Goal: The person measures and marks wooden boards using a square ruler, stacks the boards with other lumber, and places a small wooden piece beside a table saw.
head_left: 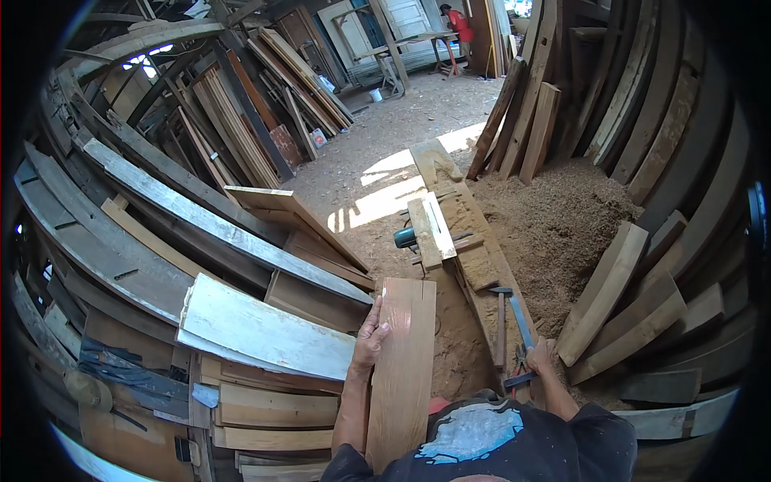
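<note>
My left hand [370, 341] is closed on the left edge of a brown wooden board [406, 345], thumb on its face and fingers around the edge. The board stands tilted up in front of my left side. Over the narrow workbench [479, 263], my right hand [542, 356] is closed at the lower end of a long blue flat tool [521, 320]; its exact kind is unclear. A hammer [501, 309] lies just left of that tool. Pliers [520, 361] and a dark clamp-like tool [519, 381] lie close to my right hand.
Short wood pieces [426, 234] and a dark green power tool [405, 238] are farther along the bench. Sawdust [554, 209] is heaped on the right. Planks lean on both sides, including a white-painted board [265, 328] near my left arm. A person in red [459, 27] stands far back.
</note>
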Demonstrator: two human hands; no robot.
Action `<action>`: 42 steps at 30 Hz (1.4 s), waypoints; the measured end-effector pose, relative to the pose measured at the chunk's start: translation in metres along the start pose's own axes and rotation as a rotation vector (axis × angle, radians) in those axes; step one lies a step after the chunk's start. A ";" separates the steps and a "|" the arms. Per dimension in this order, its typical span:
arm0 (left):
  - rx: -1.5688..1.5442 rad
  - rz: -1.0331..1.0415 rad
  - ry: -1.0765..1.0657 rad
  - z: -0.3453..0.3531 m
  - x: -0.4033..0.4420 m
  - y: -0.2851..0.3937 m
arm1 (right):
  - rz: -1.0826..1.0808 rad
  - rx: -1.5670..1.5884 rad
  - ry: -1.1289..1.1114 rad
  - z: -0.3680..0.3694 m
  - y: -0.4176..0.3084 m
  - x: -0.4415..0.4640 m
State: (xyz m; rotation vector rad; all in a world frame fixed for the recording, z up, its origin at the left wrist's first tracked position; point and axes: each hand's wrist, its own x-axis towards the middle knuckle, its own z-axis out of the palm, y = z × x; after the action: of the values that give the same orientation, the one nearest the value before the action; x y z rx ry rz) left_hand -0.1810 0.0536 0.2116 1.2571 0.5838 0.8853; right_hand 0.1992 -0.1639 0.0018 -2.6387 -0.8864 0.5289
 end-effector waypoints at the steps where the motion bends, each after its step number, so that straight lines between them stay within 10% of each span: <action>1: 0.002 0.001 0.004 -0.001 -0.001 0.001 | -0.054 0.032 0.052 0.005 -0.001 0.004; 5: -0.049 -0.041 0.008 -0.002 -0.003 -0.002 | -0.363 0.237 -0.070 0.002 -0.037 0.019; 11: -0.039 -0.059 -0.058 0.007 -0.002 -0.017 | -0.356 1.030 -1.014 -0.071 -0.168 -0.038; 17: 0.080 -0.086 -0.086 0.028 -0.002 -0.025 | -0.233 1.666 -0.973 -0.072 -0.249 -0.035; 42: -0.025 -0.105 -0.113 0.021 0.002 -0.049 | -0.113 1.407 -1.058 -0.045 -0.200 -0.041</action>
State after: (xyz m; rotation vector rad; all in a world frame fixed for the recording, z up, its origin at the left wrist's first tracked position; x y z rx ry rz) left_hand -0.1510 0.0408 0.1697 1.2341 0.5423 0.7273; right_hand 0.0856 -0.0451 0.1313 -0.9306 -0.4761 1.7336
